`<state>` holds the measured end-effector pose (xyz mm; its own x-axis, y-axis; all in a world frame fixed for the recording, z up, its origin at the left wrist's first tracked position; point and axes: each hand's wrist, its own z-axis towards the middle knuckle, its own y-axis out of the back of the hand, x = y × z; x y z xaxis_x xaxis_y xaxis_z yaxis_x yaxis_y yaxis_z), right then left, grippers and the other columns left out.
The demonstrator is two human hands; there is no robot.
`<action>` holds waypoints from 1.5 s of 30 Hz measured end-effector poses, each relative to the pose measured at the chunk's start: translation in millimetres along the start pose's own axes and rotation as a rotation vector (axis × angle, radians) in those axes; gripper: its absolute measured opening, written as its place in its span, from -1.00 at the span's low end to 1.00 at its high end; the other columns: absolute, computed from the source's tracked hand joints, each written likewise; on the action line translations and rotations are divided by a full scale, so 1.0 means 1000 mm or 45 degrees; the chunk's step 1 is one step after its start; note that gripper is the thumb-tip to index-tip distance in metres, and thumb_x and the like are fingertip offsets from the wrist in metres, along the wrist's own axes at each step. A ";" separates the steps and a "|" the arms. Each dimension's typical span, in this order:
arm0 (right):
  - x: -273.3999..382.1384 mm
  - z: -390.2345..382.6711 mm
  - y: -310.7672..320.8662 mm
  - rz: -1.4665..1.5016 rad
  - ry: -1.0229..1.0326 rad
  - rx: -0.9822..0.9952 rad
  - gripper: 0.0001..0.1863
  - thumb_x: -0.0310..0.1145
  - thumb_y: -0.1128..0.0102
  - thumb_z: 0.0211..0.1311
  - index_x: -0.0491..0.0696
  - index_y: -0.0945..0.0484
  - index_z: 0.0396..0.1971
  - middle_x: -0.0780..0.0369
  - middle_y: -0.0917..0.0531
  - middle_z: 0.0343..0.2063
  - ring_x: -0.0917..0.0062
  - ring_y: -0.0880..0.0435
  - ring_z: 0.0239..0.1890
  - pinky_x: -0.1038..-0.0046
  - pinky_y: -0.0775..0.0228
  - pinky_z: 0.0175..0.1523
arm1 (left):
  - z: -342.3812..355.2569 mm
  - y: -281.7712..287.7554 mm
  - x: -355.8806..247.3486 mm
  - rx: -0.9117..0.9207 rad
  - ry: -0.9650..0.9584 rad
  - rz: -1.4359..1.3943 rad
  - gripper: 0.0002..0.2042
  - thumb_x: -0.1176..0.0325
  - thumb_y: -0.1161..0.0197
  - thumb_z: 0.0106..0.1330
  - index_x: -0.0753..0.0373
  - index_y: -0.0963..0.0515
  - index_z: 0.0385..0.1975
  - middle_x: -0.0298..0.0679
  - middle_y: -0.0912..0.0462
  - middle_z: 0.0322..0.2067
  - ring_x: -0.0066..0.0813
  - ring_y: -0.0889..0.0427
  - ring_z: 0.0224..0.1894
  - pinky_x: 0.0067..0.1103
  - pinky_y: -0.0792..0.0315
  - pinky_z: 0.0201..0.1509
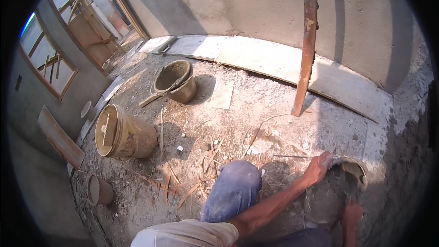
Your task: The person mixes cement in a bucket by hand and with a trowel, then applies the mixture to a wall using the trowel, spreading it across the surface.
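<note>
At the lower right, a round bucket (315, 203) smeared with grey cement stands close to the wall. My left hand (318, 167) reaches across to its far rim, with the fingers closed on the edge. On the near right side, my right hand (352, 214) is closed at the bucket's mouth. It seems to grip a handle whose other end goes down into the bucket, but shadow and mortar hide what kind of tool it is. Wet grey mortar (336, 179) shows inside. A thin dark rod (290, 156) lies on the ground just left of my left hand.
A mortar-coated bucket (183, 92) and a larger pale bucket (141, 139) stand to the left, with a small pot (99, 190) nearer. A brown post (306, 50) leans against the plastered wall (256, 4). Pale boards (260, 55) line its foot. Wood scraps (187, 194) litter the rubble floor.
</note>
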<state>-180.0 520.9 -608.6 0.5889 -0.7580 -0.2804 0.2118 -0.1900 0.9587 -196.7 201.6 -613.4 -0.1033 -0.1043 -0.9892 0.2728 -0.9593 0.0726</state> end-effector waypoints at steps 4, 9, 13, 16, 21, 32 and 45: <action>-0.007 0.015 -0.095 -0.019 -0.393 0.117 -0.73 -0.42 -0.20 0.18 -0.10 -0.60 -0.10 0.02 -0.62 -0.26 0.12 -0.70 -0.16 0.05 -0.60 -0.17 | -0.020 0.002 0.000 0.007 0.102 0.009 -0.52 0.03 0.01 0.62 0.41 -0.54 0.08 0.17 -0.69 -0.20 0.12 -0.67 -0.10 -0.24 -0.48 0.04; -0.057 -0.028 -0.234 0.181 0.242 -0.176 -0.78 -0.27 -0.19 0.16 -0.01 -0.61 -0.22 0.04 -0.61 -0.33 0.05 -0.66 -0.25 -0.05 -0.49 -0.21 | -0.012 -0.004 0.002 0.052 0.083 0.039 -0.52 0.10 -0.03 0.60 0.38 -0.49 0.27 0.26 -0.67 0.02 0.12 -0.68 0.11 -0.27 -0.49 0.20; 0.001 -0.026 -0.170 0.320 0.352 0.159 -0.75 -0.16 -0.16 0.18 -0.05 -0.62 -0.36 0.02 -0.61 -0.44 -0.03 -0.63 -0.34 -0.08 -0.42 -0.24 | -0.017 -0.007 0.018 -0.174 -0.080 -0.074 -0.61 0.10 0.02 0.63 0.38 -0.52 -0.11 0.21 -0.62 -0.30 0.15 -0.62 -0.20 -0.17 -0.42 -0.04; -0.003 -0.020 -0.086 0.131 0.136 0.452 -0.70 -0.17 -0.16 0.22 -0.11 -0.61 -0.26 0.00 -0.62 -0.46 -0.04 -0.64 -0.34 -0.07 -0.44 -0.22 | -0.012 -0.013 0.022 -0.232 -0.056 -0.047 -0.61 0.11 0.00 0.63 0.40 -0.53 -0.09 0.26 -0.62 -0.25 0.34 -0.60 -0.10 -0.15 -0.43 0.00; -0.007 0.014 0.018 -0.372 0.048 -0.166 -0.80 -0.40 -0.10 0.40 -0.17 -0.58 -0.10 0.11 -0.65 -0.28 0.13 -0.70 -0.31 0.20 -0.61 -0.19 | -0.019 -0.020 0.003 -0.204 -0.082 -0.085 -0.65 0.16 -0.02 0.60 0.39 -0.52 -0.09 0.26 -0.62 -0.28 0.36 -0.58 -0.14 -0.10 -0.42 -0.04; 0.004 0.063 0.017 -0.240 0.170 0.675 -0.84 -0.40 -0.22 0.24 0.08 -0.79 -0.40 0.21 -0.80 -0.35 0.36 -0.84 -0.24 0.33 -0.70 -0.18 | -0.015 -0.017 -0.017 -0.076 -0.035 -0.071 -0.70 0.22 -0.09 0.56 0.37 -0.60 -0.12 0.25 -0.65 -0.39 0.32 -0.66 -0.24 -0.11 -0.48 -0.15; 0.005 0.009 -0.007 0.529 0.075 0.555 -0.80 -0.39 -0.31 -0.05 -0.23 -0.68 -0.46 -0.13 -0.72 -0.44 -0.08 -0.76 -0.30 0.06 -0.62 -0.21 | -0.011 -0.012 -0.010 0.019 0.060 -0.039 -0.48 -0.06 -0.06 0.61 0.40 -0.62 -0.19 -0.25 -0.50 -0.49 -0.47 -0.42 -0.36 -0.45 -0.38 -0.21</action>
<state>-185.7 512.2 -616.4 0.5985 -0.7902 0.1319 -0.3772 -0.1327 0.9166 -188.1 217.2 -605.9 -0.0662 -0.0625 -0.9958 0.2555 -0.9658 0.0436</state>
